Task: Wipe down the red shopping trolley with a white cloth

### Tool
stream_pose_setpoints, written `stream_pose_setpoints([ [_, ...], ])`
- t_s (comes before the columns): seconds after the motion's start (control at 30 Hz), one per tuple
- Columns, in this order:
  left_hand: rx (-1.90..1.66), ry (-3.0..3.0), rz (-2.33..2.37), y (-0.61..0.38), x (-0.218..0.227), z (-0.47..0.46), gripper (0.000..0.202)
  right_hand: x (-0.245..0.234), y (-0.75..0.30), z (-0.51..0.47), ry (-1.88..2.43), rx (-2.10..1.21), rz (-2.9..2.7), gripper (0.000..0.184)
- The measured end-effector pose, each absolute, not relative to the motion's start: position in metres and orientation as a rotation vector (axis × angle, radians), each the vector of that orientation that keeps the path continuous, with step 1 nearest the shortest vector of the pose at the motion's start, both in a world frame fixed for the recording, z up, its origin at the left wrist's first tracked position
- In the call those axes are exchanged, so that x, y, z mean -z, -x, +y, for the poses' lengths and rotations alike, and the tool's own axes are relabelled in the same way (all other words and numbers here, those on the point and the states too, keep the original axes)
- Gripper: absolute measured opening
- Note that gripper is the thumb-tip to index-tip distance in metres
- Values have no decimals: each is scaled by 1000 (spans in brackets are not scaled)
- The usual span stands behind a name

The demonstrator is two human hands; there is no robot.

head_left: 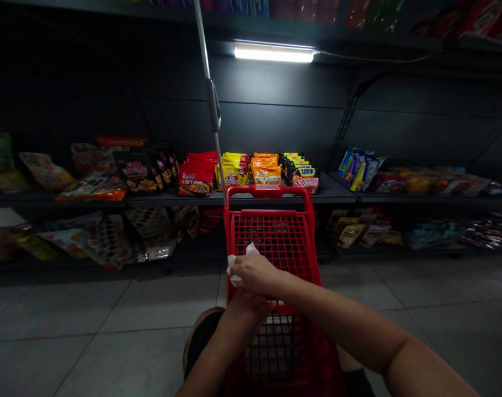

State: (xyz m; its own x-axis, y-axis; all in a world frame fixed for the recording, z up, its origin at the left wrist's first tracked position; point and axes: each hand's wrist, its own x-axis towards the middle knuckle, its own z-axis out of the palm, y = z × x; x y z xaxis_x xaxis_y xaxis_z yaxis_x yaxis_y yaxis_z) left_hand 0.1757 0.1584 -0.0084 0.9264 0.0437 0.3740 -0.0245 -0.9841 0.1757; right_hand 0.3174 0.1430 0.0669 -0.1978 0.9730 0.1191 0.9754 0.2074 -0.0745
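A red shopping basket (271, 231) with a raised handle stands on the floor right in front of me. My right hand (255, 273) is closed on a crumpled white tissue (236, 264) held over the basket's near rim. Just under it, my left hand (246, 309) rests against the same rim; its fingers are hidden beneath the right hand. Both forearms reach in from the bottom of the view.
Dark shelves (337, 194) along the back carry rows of snack packets (197, 173) in red, yellow and orange. A metal pole (212, 99) rises behind the basket. A strip light (273, 52) glows above. Grey floor tiles (110, 309) spread on both sides.
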Motion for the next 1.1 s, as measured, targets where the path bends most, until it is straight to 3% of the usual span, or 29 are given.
stream_pose_setpoints([
  [0.3,-484,-2944,-36,-176,-3,159,30,-88,-370,226,2325,295,-1754,26],
  [0.43,-537,-2934,-33,-179,1,159,18,-63,-351,184,2173,230,-1986,17],
  [0.57,-478,-2918,-37,-178,0,158,26,-62,-382,136,2038,207,-2113,28],
  [0.8,-401,-2887,-23,-181,-7,158,34,-95,-492,91,2626,411,-1323,24],
  [1.1,-334,-2925,-46,-178,-7,159,32,-45,-401,-15,2564,213,-1465,24],
])
